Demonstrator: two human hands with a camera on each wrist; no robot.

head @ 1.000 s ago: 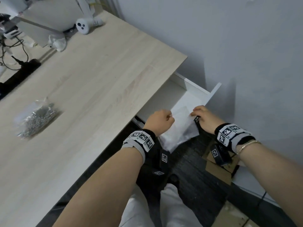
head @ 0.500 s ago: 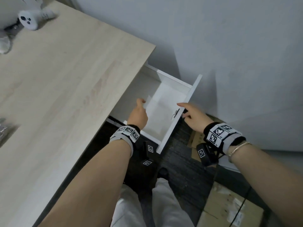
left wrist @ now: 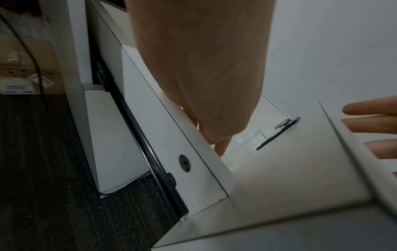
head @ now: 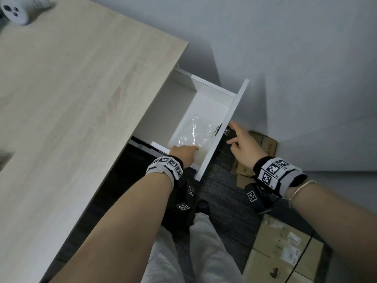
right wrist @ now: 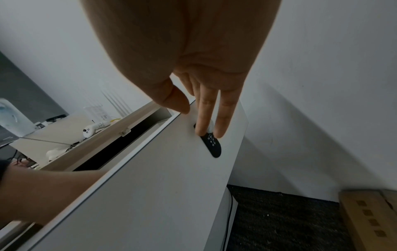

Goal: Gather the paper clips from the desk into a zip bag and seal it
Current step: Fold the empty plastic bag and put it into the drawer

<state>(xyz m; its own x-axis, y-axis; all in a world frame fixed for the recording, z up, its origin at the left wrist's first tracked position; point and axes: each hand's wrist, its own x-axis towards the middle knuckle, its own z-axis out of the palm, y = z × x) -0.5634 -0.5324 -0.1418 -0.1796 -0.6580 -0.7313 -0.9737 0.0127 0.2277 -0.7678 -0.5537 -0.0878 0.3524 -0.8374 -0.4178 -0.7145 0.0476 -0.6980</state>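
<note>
A white drawer [head: 234, 105] stands pulled out under the right end of the wooden desk [head: 81, 99]. Clear zip bags [head: 195, 129] lie flat on its floor. My left hand [head: 184, 153] reaches down into the drawer, its fingers [left wrist: 221, 146] straight and touching the clear plastic [left wrist: 242, 137]. My right hand [head: 242, 141] is outside the drawer, its straight fingers [right wrist: 206, 118] pressed against the front panel [right wrist: 161, 186] at a black lock pad [right wrist: 211, 146]. A grey blur [head: 5, 158] at the desk's left edge may be the paper clips.
A white controller [head: 14, 12] lies at the desk's far corner. Cardboard boxes [head: 285, 252] stand on the dark carpet to the right of my legs, with more flat cardboard [head: 263, 139] behind the drawer front. A grey wall closes off the right side.
A second ago both hands held the clear bags above the drawer. The bags now lie inside it, my right hand has moved to the drawer front, and my view has swung right.
</note>
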